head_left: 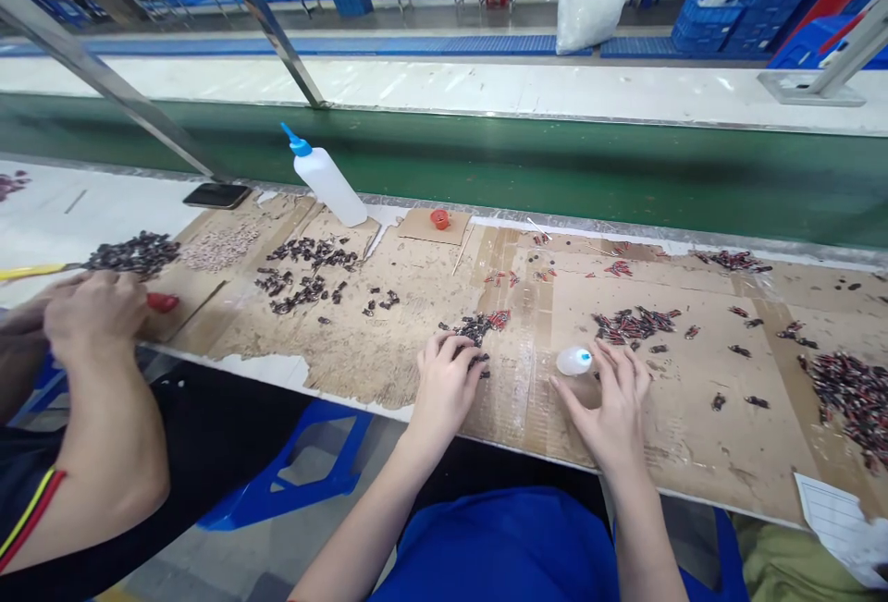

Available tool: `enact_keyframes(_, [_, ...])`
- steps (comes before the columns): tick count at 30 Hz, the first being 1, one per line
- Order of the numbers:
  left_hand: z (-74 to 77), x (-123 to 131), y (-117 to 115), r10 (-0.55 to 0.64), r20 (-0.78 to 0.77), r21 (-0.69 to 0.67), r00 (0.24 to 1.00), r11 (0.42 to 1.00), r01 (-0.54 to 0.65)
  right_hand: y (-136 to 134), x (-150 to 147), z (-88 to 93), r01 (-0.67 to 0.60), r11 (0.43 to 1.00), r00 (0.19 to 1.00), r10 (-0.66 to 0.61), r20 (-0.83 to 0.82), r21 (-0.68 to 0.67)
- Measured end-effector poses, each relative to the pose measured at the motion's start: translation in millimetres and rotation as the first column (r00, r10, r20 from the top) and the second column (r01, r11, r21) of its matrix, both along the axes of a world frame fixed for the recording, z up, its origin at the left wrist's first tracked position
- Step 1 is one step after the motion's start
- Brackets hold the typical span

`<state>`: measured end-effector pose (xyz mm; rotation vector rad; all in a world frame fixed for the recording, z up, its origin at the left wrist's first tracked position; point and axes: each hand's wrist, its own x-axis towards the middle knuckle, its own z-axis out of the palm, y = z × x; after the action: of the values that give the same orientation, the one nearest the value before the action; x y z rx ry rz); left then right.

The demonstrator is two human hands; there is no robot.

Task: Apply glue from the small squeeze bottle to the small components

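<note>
My left hand rests on the cardboard-covered bench with its fingers curled over a few small dark parts from the little pile just beyond it. My right hand lies on the bench with fingers spread, its fingertips beside a small white bottle with a blue cap that lies on its side. Another heap of small red-and-black parts sits just past my right hand.
A co-worker's hands work at the left by a red tool and a dark pile. A tilted white squeeze bottle, a red cap, more part piles, a paper sheet and the green conveyor are around.
</note>
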<state>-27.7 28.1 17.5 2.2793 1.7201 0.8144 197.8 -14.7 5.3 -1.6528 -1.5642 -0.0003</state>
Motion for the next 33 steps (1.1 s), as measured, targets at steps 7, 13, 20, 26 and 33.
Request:
enact_keyframes(7, [-8.0,15,4,-0.129,-0.145,-0.041,0.981,0.991,0.124,-2,-13,1.6,-0.136,0.99,0.902,0.108,-0.418,-0.038])
enact_keyframes(13, [-7.0,19,4,-0.208,-0.188,-0.062,0.96,0.978,0.199,-14,-13,3.7,-0.169,0.984,0.556,0.043,-0.83,-0.063])
enact_keyframes(20, [-9.6,23,7,-0.289,-0.133,-0.071,0.948,0.957,0.281,-11,-4,12.7,-0.05,0.999,0.257,0.021,-0.966,0.008])
enact_keyframes(26, [-8.3,19,3,-0.306,-0.019,-0.083,0.952,0.949,0.303,-9,-9,14.4,-0.001,0.999,0.194,-0.04,-0.98,-0.041])
enact_keyframes(33, [3.7,-7,18,-0.366,-0.034,-0.067,0.93,0.929,0.364,-7,-16,11.1,-0.008,0.997,0.205,-0.073,-0.976,-0.076])
